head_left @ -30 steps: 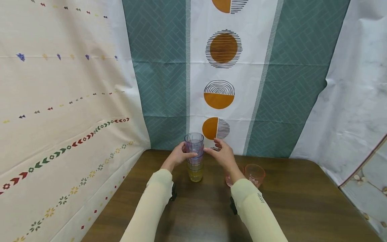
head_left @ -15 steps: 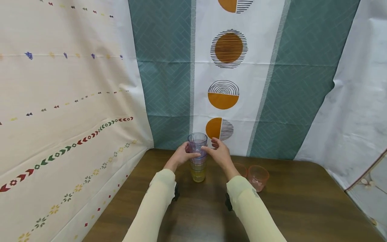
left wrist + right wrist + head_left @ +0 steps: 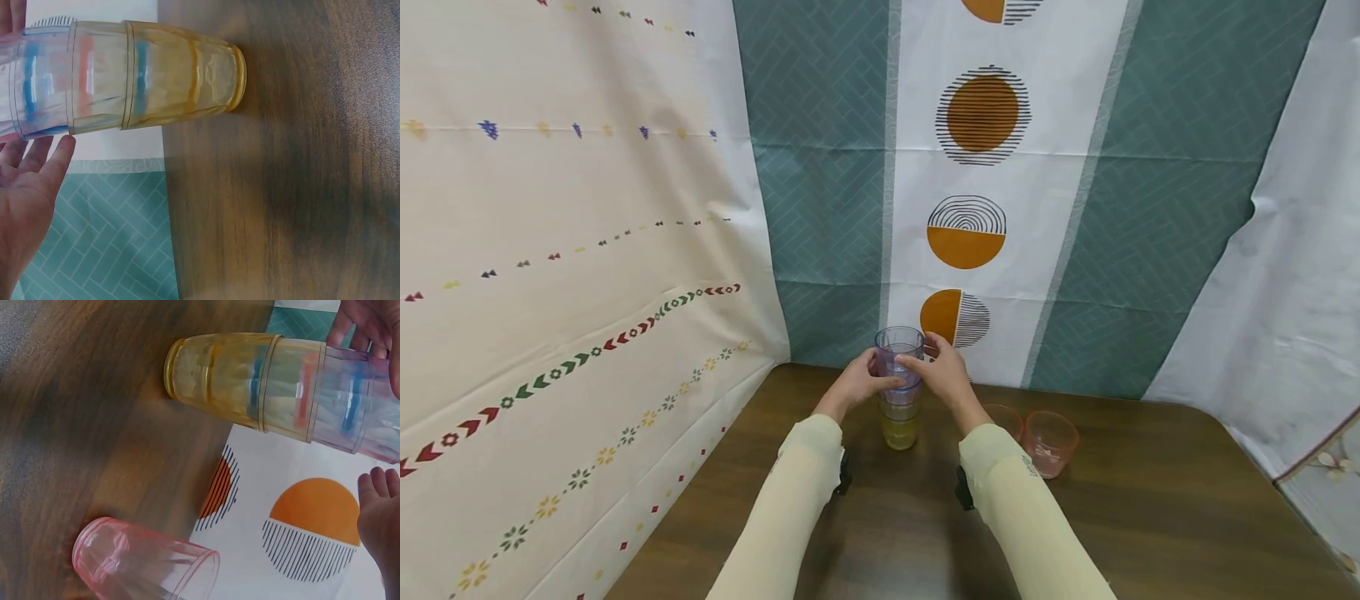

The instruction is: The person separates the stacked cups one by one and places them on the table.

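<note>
Yellow-based, the upright cup stack (image 3: pixel 900 407), with pink cups (image 3: pixel 1051 447) set to its right, is gripped by the left hand (image 3: pixel 859 385); the right hand (image 3: pixel 946 373) is curved around its top, contact unclear. Steadying seems underway; level, even pressure is called for.

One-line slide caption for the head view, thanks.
Left hand and right hand around a stack of cups on a brown table, pink cups to the right.

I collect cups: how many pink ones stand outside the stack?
2, right of the stack: one pink cup, another to its left, partly behind the right sleeve; more may be hidden.
</note>
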The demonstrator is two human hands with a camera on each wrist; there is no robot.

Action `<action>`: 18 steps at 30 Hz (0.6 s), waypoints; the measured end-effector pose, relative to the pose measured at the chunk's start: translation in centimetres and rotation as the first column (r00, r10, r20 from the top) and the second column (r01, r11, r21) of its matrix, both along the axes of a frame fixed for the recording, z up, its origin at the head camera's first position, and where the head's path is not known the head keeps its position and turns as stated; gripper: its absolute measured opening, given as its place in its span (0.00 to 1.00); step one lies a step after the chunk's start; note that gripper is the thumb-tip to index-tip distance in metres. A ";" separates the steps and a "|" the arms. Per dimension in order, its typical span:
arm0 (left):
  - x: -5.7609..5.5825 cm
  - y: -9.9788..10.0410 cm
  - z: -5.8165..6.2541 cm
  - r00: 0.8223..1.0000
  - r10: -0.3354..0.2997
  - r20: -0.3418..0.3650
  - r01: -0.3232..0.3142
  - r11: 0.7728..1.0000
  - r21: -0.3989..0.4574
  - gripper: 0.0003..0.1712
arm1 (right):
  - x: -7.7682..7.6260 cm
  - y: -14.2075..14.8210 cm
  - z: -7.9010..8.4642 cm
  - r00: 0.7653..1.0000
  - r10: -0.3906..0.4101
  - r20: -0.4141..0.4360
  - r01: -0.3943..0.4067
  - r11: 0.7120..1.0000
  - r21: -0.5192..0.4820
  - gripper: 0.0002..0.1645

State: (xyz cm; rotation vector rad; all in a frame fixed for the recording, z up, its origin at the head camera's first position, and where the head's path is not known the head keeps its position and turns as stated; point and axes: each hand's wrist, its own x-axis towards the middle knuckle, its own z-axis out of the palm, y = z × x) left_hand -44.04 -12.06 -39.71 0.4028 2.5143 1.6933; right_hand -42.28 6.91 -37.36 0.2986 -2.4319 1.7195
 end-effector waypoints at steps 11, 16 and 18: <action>0.0 0.0 0.0 1.000 0.011 0.000 -0.011 1.000 -0.021 0.44 | -0.1 -0.5 0.1 1.000 0.012 0.002 -0.012 1.000 0.025 0.52; 0.1 0.0 0.1 1.000 0.003 -0.007 -0.003 1.000 -0.021 0.44 | 0.1 -0.5 0.2 1.000 0.018 -0.004 -0.018 0.999 0.037 0.51; 0.2 0.0 0.1 1.000 0.002 -0.003 -0.002 1.000 -0.021 0.45 | 0.1 -0.5 0.2 1.000 0.022 -0.010 -0.022 0.999 0.038 0.50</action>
